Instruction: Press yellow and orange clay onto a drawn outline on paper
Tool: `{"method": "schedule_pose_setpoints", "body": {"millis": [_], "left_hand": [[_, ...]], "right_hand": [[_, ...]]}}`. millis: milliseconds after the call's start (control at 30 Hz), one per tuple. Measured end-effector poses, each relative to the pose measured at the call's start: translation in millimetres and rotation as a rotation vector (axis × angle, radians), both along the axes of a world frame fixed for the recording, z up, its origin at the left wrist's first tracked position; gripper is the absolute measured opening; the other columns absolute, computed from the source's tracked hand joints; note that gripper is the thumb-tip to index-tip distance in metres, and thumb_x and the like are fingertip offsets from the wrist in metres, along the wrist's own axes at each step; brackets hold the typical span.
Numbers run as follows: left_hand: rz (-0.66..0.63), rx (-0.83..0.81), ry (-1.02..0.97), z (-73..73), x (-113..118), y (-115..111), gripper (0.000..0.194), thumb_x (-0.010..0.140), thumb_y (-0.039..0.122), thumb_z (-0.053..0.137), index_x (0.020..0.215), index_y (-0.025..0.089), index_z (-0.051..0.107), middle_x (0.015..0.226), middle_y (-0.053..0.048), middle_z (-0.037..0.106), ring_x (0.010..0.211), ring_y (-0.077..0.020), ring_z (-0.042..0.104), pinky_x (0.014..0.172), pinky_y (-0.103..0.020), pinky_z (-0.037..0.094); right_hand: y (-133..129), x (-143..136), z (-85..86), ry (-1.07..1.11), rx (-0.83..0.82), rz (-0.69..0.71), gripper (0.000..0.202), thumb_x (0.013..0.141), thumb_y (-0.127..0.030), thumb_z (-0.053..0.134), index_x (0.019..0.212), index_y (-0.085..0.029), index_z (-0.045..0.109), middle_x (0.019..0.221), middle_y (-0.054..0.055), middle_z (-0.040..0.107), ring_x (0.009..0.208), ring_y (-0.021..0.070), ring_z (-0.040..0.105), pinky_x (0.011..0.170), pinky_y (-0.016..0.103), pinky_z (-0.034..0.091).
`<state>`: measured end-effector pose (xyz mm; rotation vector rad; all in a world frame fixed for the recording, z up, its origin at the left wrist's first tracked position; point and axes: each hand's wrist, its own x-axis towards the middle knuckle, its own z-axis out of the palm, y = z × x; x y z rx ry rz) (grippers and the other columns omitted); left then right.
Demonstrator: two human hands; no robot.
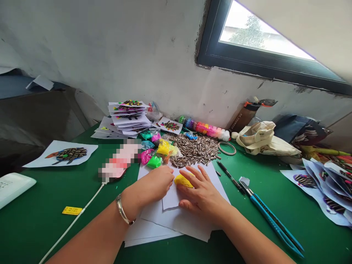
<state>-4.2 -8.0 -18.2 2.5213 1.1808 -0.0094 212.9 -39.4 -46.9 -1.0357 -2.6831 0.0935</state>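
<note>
Yellow clay: a soft lump (183,181) lies on white paper (169,201) at the near middle of the green table (110,211), partly hidden by fingers.
Right hand: spread over the clay (202,193), fingers apart and slightly bent, covering its right side.
Left hand: curled (160,179) just left of the clay, fingers together; I cannot tell whether anything is pinched inside. A silver bracelet (121,209) circles its wrist.
Bottle writing: on the brown bottle (244,116), far right against the wall, "YOUNGER" can be read, with a short word before it that looks like "RE".
Cable tag: a yellow label (72,210) on the white cable at left bears small print, too fine to read.
Phone: its top (119,163) is pixelated, so nothing there is legible.
White device: marks show at the left edge (16,189), too unclear to make out.
Seeds: a striped heap (196,146) spreads beyond the paper, beside bright clay packets (154,161) on its left.
Right of the paper: a black pen (230,176) and a blue-handled tool (255,201) lie aslant.
Seed pictures: one card (60,152) lies left, a stack (129,119) stands far left, others (305,178) overlap at right.
</note>
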Motion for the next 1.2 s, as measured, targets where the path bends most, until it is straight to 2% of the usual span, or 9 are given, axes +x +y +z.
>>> {"method": "schedule_pose_setpoints", "body": {"millis": [133,300,467,667,833,1000,1100,1200], "left_hand": [[-0.004,0.012,0.035,0.3,1,0,0.024,0.093,0.012,0.046,0.087,0.013,0.07,0.102,-0.012,0.067,0.098,-0.0251,0.062,0.087,-0.036,0.048],[0.0,0.013,0.046,0.1,1,0,0.024,0.093,0.013,0.046,0.088,0.013,0.07,0.102,-0.013,0.067,0.098,-0.0249,0.062,0.087,-0.036,0.048],[0.003,0.021,-0.017,-3.0,0,-1,0.022,0.092,0.012,0.049,0.091,0.012,0.07,0.102,-0.013,0.067,0.098,-0.0254,0.062,0.087,-0.037,0.048],[0.008,0.024,0.018,-1.9,1,-2,0.021,0.091,0.012,0.049,0.091,0.012,0.07,0.103,-0.013,0.067,0.098,-0.0254,0.062,0.087,-0.037,0.049],[0.011,0.018,0.017,1.7,1,-4,0.022,0.09,0.01,0.047,0.092,0.011,0.07,0.105,-0.013,0.066,0.101,-0.0261,0.062,0.09,-0.039,0.049],[0.014,0.011,0.046,1.8,1,-3,0.022,0.091,0.011,0.047,0.092,0.012,0.069,0.105,-0.013,0.066,0.101,-0.0257,0.061,0.09,-0.038,0.049],[0.013,0.01,0.046,5.2,3,-3,0.019,0.09,0.011,0.049,0.088,0.013,0.068,0.102,-0.012,0.066,0.097,-0.0243,0.061,0.086,-0.036,0.049],[0.026,-0.025,0.07,12.1,5,-5,0.019,0.09,0.009,0.048,0.084,0.014,0.065,0.1,-0.011,0.064,0.093,-0.0227,0.06,0.082,-0.034,0.049]], "right_hand": [[-1,2,-0.9,0.051,0.009,-0.009,0.045,0.094,-0.06,0.049,0.123,-0.031,0.068,0.149,0.008,0.049,0.14,0.0349,0.038,0.115,0.067,0.021],[0,3,0.2,0.034,-0.044,0.011,0.044,0.094,-0.061,0.049,0.111,-0.029,0.073,0.146,0.006,0.053,0.14,0.0359,0.037,0.116,0.067,0.021],[0,7,3.0,0.086,-0.02,-0.012,0.041,0.095,-0.059,0.05,0.121,-0.034,0.069,0.15,0.005,0.049,0.141,0.0327,0.037,0.116,0.064,0.022],[1,9,1.9,0.051,-0.052,0.018,0.043,0.094,-0.062,0.049,0.11,-0.03,0.074,0.148,0.004,0.051,0.142,0.0342,0.036,0.117,0.064,0.02],[1,10,5.0,0.103,-0.061,-0.002,0.042,0.094,-0.06,0.052,0.123,-0.034,0.069,0.15,0.005,0.048,0.141,0.0328,0.037,0.117,0.063,0.023],[1,10,5.5,0.102,-0.086,0.021,0.039,0.092,-0.061,0.054,0.112,-0.034,0.074,0.148,0.003,0.051,0.141,0.0341,0.037,0.116,0.064,0.024],[10,18,1.0,0.264,-0.04,-0.06,0.034,0.095,-0.05,0.055,0.116,-0.03,0.073,0.142,0.008,0.057,0.135,0.0305,0.046,0.11,0.054,0.039],[25,37,-4.7,0.452,0.034,-0.291,0.032,0.097,-0.037,0.052,0.116,-0.023,0.072,0.125,0.012,0.067,0.115,0.0251,0.061,0.098,0.041,0.05]]}}
